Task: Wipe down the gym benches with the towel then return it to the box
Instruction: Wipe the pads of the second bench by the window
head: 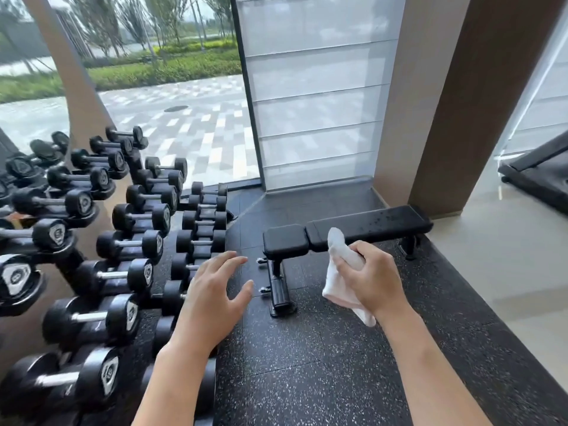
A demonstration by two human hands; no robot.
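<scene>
Fingers [353, 256] of the right hand [373, 279] curling round the white towel [339, 278], gripping it, held in the air on the near side of the black bench [347, 233], not touching the pad. Left hand [215, 290] hovering with fingers spread and relaxed, holding nothing, left of the bench. Dumbbell rack [101, 241] standing further left of the bench. Bench resting on speckled rubber floor [307, 364].
</scene>
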